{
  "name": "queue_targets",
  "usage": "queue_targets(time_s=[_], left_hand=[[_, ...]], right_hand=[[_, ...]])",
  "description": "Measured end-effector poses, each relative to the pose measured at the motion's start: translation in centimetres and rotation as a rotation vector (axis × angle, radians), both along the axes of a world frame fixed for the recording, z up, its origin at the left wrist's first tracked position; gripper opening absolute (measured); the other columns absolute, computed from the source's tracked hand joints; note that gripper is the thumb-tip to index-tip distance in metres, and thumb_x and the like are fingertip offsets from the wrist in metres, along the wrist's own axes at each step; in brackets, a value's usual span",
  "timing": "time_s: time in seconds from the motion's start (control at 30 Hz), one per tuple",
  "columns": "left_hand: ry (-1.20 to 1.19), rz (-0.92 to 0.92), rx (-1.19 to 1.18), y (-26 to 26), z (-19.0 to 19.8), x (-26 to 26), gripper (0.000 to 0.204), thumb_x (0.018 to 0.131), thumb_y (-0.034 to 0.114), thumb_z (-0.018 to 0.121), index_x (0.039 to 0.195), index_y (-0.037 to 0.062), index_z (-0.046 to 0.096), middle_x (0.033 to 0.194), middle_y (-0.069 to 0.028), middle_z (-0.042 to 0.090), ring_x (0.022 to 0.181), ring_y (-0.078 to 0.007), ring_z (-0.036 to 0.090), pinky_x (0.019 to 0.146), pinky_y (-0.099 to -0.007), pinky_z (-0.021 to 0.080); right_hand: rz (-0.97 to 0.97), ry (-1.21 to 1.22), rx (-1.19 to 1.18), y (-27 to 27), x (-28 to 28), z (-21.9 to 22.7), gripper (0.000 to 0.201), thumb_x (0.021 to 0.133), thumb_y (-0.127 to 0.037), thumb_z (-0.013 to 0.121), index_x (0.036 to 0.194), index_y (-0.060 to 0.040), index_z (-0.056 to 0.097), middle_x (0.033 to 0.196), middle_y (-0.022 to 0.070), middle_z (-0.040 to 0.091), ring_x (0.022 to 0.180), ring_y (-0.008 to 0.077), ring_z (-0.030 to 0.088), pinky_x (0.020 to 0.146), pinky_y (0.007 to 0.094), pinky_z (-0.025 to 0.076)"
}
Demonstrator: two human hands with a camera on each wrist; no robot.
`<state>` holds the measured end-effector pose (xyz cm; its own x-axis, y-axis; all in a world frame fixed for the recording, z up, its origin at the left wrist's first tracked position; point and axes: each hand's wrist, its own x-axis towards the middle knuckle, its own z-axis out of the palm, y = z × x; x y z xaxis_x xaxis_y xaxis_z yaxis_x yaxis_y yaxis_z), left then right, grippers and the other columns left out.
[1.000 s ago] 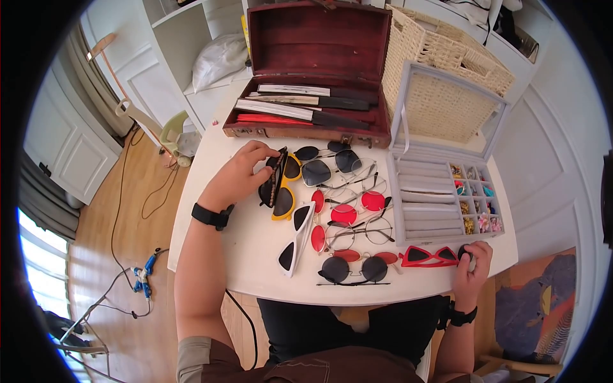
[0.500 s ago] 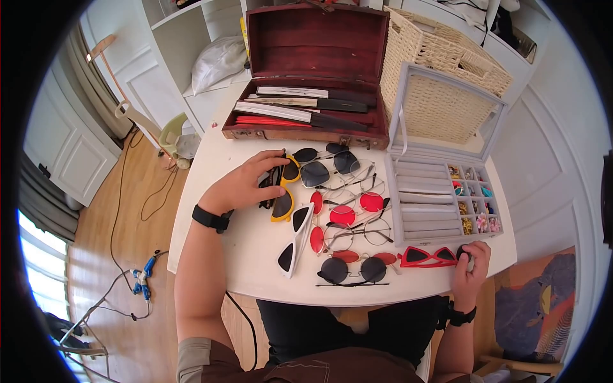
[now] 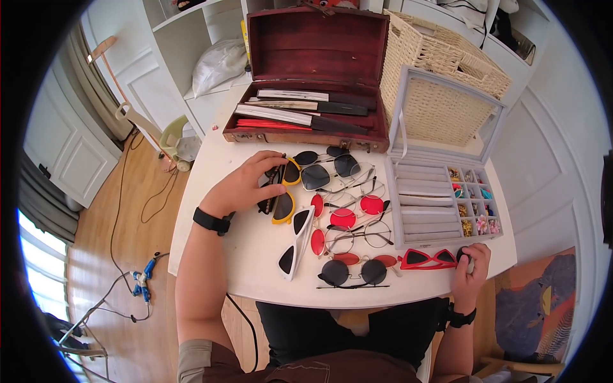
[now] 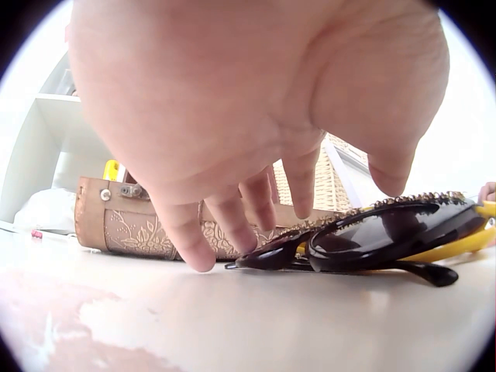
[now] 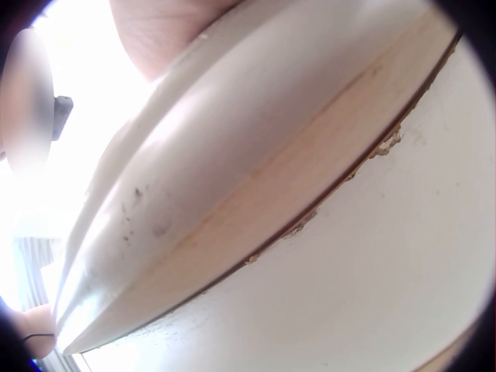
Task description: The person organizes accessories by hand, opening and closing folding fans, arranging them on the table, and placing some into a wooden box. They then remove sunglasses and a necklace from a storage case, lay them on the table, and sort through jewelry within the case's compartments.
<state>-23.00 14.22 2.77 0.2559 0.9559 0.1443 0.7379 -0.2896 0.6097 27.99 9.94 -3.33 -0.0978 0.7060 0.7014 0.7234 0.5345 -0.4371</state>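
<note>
Beneath my left hand (image 3: 241, 186) lies a pair of black sunglasses (image 4: 372, 236) with a beaded brow, flat on the tabletop. The left fingers are spread and fairly straight, fingertips right at the frame and the table in the left wrist view. Yellow-framed sunglasses (image 3: 282, 205) touch or overlap the black pair on its right. White cat-eye sunglasses (image 3: 294, 246) lie nearby. My right hand (image 3: 472, 271), at the table's front right, has a small round black object (image 3: 464, 253) between thumb and fingers, beside red-framed sunglasses (image 3: 428, 257).
Several metal-framed glasses with dark, red and clear lenses (image 3: 343, 216) fill the table's middle. Behind stands an open dark red case (image 3: 306, 136) with folded fans. To the right, an open grey jewellery box (image 3: 426, 239) stands before a woven basket (image 3: 408, 38).
The black beaded sunglasses, tilted up in my left hand a second ago, now lie down beside the yellow pair. The left fingers have loosened and spread. My right hand has stayed put.
</note>
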Motion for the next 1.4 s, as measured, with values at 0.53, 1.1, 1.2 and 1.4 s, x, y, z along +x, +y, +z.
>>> queue_targets(time_s=[0.53, 1.1, 1.2, 1.4], left_hand=[[0.040, 0.004, 0.073, 0.1, -0.5, -0.4, 0.052, 0.089, 0.031, 0.074, 0.133, 0.0055, 0.060, 0.132, -0.0128, 0.055, 0.118, -0.0298, 0.057, 0.098, -0.0369, 0.049], [0.021, 0.057, 0.017, 0.1, -0.3, -0.3, 0.043, 0.091, 0.022, 0.070, 0.130, 0.0068, 0.062, 0.127, -0.0107, 0.056, 0.114, -0.0256, 0.059, 0.093, -0.0354, 0.049], [-0.024, 0.110, 0.106, 0.0, 0.5, 0.1, 0.032, 0.092, 0.018, 0.068, 0.120, 0.0039, 0.064, 0.116, -0.0100, 0.060, 0.105, -0.0251, 0.060, 0.090, -0.0345, 0.049], [-0.189, 0.190, 0.699, -1.7, 3.0, 1.0, 0.002, 0.091, 0.000, 0.061, 0.091, -0.0014, 0.063, 0.083, -0.0093, 0.063, 0.080, -0.0256, 0.060, 0.076, -0.0328, 0.047]], right_hand=[[-0.004, 0.022, -0.016, -0.1, -0.1, 0.0, 0.015, 0.087, 0.002, 0.061, 0.102, -0.0012, 0.061, 0.103, 0.0165, 0.058, 0.096, 0.0325, 0.057, 0.089, 0.0399, 0.046], [0.001, 0.012, -0.033, -0.2, 0.2, 0.0, 0.013, 0.090, 0.002, 0.057, 0.103, -0.0001, 0.061, 0.108, 0.0166, 0.057, 0.100, 0.0301, 0.058, 0.093, 0.0378, 0.046], [0.004, 0.025, -0.031, -0.1, 0.1, 0.1, 0.013, 0.090, 0.002, 0.057, 0.102, -0.0004, 0.061, 0.106, 0.0164, 0.057, 0.099, 0.0301, 0.058, 0.093, 0.0380, 0.046], [-0.021, 0.068, 0.000, -0.3, 0.1, 0.1, 0.019, 0.081, 0.007, 0.064, 0.098, -0.0008, 0.063, 0.103, 0.0157, 0.060, 0.097, 0.0330, 0.058, 0.088, 0.0398, 0.047]])
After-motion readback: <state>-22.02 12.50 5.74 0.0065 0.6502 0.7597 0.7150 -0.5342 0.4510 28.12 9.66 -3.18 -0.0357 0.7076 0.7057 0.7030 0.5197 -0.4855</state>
